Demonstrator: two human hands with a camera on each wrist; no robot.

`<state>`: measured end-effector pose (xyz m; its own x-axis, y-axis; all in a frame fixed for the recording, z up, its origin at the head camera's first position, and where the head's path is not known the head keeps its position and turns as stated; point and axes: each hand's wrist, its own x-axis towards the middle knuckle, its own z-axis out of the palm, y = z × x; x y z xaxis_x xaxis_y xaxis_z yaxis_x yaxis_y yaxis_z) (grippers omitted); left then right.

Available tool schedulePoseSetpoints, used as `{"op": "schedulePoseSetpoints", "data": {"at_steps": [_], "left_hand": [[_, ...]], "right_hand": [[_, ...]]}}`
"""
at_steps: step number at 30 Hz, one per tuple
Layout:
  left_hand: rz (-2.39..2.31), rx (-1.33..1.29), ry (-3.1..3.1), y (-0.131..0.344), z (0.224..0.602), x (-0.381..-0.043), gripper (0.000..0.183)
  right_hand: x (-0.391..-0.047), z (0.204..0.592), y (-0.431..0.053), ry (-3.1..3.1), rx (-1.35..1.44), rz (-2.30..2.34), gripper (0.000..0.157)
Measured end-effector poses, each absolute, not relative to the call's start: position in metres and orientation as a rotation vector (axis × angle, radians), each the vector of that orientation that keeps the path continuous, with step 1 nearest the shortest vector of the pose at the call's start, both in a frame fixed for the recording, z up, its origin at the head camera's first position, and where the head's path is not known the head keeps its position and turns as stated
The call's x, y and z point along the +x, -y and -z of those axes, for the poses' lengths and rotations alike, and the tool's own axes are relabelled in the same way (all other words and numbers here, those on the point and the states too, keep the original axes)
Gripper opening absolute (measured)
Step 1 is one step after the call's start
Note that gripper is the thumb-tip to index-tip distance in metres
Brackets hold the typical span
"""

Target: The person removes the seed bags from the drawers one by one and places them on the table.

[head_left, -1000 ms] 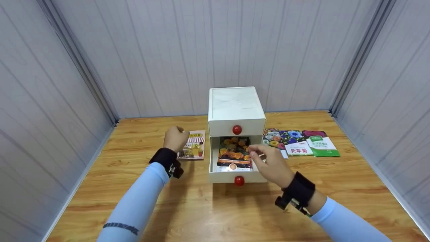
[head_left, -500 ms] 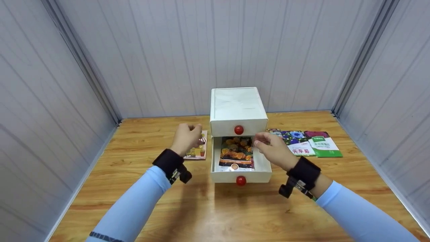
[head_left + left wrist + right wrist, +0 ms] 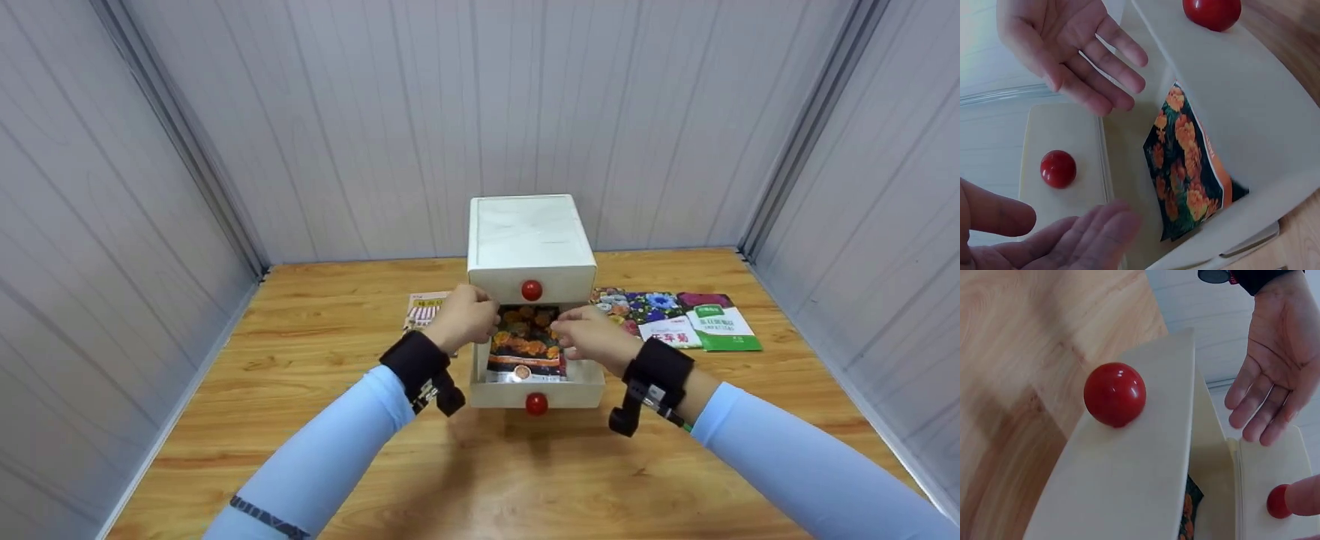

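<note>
A white two-drawer box [image 3: 525,229] has its lower drawer [image 3: 495,395] pulled out. Inside it lies a seed packet [image 3: 525,352] printed with orange flowers, also seen tilted in the left wrist view [image 3: 1182,169]. My left hand [image 3: 465,319] hovers over the drawer's left side, fingers loosely bent and holding nothing. Over the right side is my right hand [image 3: 596,337], its fingertips near the packet's edge in the head view. The left wrist view shows the right palm [image 3: 1072,50] facing the drawer with relaxed, spread fingers. Only part of the packet [image 3: 1188,509] shows in the right wrist view.
Several flower-seed packets [image 3: 720,322] lie on the table right of the box. A pink packet [image 3: 424,311] lies to its left, partly behind my left hand. Red round knobs [image 3: 532,290] stick out from both drawer fronts. Panelled walls [image 3: 375,127] surround the wooden table [image 3: 360,420].
My left hand has moved right, from above the pink packet to the drawer's left side. My right hand shifted slightly right and up, then back in over the drawer.
</note>
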<state>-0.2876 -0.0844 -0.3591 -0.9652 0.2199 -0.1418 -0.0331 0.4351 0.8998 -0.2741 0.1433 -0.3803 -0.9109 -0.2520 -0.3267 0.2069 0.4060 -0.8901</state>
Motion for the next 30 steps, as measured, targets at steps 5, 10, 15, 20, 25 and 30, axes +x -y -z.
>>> {"op": "schedulePoseSetpoints", "data": {"at_steps": [5, 10, 15, 20, 25, 30], "left_hand": [[-1.352, 0.169, -2.458, 0.075, 0.364, -0.292, 0.022], [-1.24, 0.136, -2.442, 0.068, 0.368, -0.296, 0.058], [-1.14, 0.176, -2.453, 0.064, 0.371, -0.301, 0.054], [-1.062, 0.225, -2.449, 0.059, 0.379, -0.304, 0.049], [-1.039, 0.259, -2.445, 0.054, 0.381, -0.305, 0.057], [-1.014, 0.247, -2.458, 0.05, 0.382, -0.307, 0.058]], "right_hand": [[-0.276, 0.382, -0.138, -2.238, 0.034, 1.503, 0.068], [-0.277, 0.384, -0.135, -2.274, 0.067, 1.458, 0.063], [-0.278, 0.385, -0.133, -2.288, 0.053, 1.443, 0.037], [-0.279, 0.389, -0.132, -2.291, 0.042, 1.444, 0.032], [-0.28, 0.393, -0.13, -2.322, 0.021, 1.409, 0.042], [-0.279, 0.394, -0.127, -2.352, 0.019, 1.347, 0.044]]}}
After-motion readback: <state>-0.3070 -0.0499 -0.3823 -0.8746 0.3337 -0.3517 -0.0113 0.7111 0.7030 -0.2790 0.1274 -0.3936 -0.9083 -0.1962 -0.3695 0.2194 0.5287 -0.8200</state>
